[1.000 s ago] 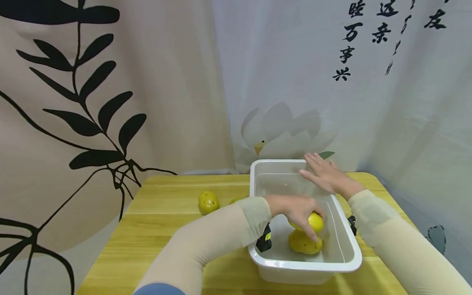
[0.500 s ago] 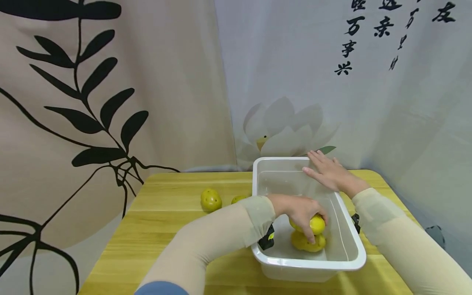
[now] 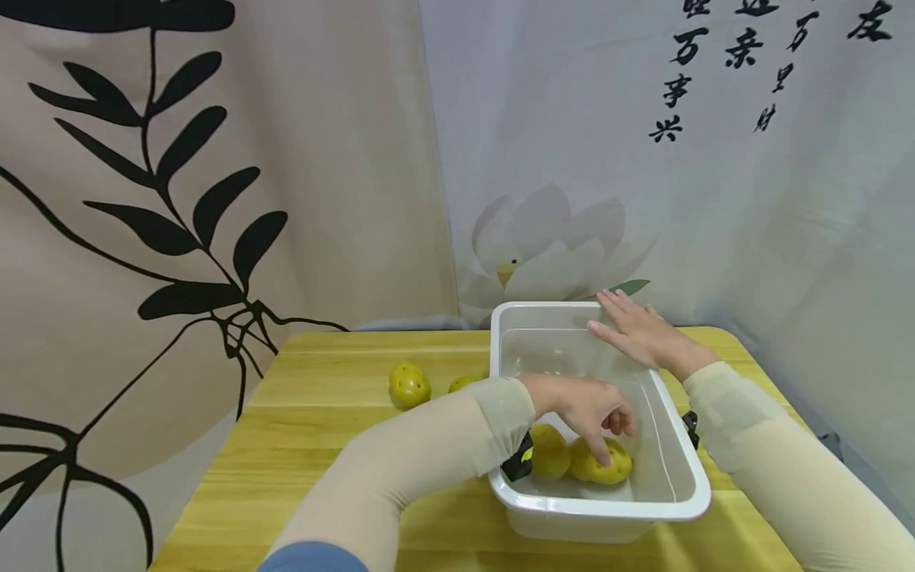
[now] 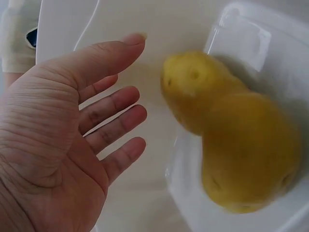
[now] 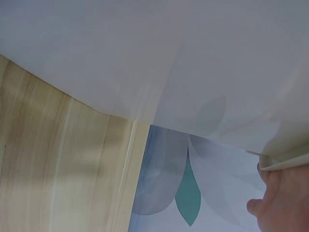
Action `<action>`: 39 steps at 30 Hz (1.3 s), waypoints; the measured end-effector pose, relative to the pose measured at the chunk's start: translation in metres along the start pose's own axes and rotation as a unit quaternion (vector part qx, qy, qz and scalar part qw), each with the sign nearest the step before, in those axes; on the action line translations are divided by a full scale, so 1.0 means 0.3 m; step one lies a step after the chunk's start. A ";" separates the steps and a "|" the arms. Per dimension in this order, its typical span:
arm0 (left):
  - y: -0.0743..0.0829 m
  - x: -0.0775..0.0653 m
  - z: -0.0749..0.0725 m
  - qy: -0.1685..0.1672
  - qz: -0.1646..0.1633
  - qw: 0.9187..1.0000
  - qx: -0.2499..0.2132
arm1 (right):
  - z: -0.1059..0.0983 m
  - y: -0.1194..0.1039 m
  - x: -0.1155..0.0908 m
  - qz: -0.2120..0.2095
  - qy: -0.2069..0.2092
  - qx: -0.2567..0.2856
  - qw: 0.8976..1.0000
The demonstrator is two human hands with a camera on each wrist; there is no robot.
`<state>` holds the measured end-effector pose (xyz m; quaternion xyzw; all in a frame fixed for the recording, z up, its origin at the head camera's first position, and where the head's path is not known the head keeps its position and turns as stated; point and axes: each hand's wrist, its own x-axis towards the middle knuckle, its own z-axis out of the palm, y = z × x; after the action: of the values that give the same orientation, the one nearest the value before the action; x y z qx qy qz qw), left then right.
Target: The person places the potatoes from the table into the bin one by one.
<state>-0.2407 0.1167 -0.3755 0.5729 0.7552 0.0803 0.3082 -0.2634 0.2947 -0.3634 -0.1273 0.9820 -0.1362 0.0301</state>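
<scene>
Two yellow, dimpled potatoes lie on the floor of a white plastic bin (image 3: 600, 508). The right-hand potato (image 3: 600, 462) touches the left-hand potato (image 3: 549, 451). Just over them hovers my left hand (image 3: 582, 403), which holds nothing. In the left wrist view this left hand (image 4: 72, 130) has its fingers spread loosely, with a gap to the potatoes (image 4: 248, 152). My right hand (image 3: 639, 330) rests with straight fingers on the bin's right rim near the far corner. The right wrist view shows only part of that right hand (image 5: 285, 200) at the rim.
On the wooden table (image 3: 336, 445), left of the bin, sits another potato (image 3: 410, 386). Beside the bin's left wall a further potato (image 3: 465, 383) is partly hidden by my left sleeve. A printed curtain (image 3: 343, 159) hangs behind the table.
My left hand has let go of a potato inside the bin. The two potatoes, one over the other before, now lie side by side. The right hand stays on the rim.
</scene>
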 end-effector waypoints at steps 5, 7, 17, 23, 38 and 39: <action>0.002 -0.008 0.004 0.003 0.008 1.000 -0.004 | -0.002 -0.012 -0.013 0.006 -0.004 0.003 1.000; 0.001 -0.011 0.006 0.005 0.015 1.000 -0.002 | -0.002 -0.019 -0.018 0.007 -0.004 0.003 1.000; -0.001 -0.015 -0.005 0.014 0.020 1.000 -0.002 | -0.008 -0.020 -0.013 0.006 0.002 0.001 1.000; -0.007 -0.009 -0.011 0.017 0.019 1.000 0.005 | -0.007 -0.017 -0.001 -0.001 0.011 0.000 1.000; 0.020 -0.036 0.011 0.018 0.029 0.999 0.013 | 0.012 -0.036 -0.043 0.017 0.013 0.004 1.000; 0.024 -0.037 0.011 0.019 0.031 0.999 0.015 | 0.011 -0.038 -0.048 0.018 0.012 0.002 1.000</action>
<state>-0.2312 0.1081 -0.3706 0.5994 0.7437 0.0891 0.2824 -0.2464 0.2869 -0.3629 -0.1075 0.9843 -0.1386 0.0212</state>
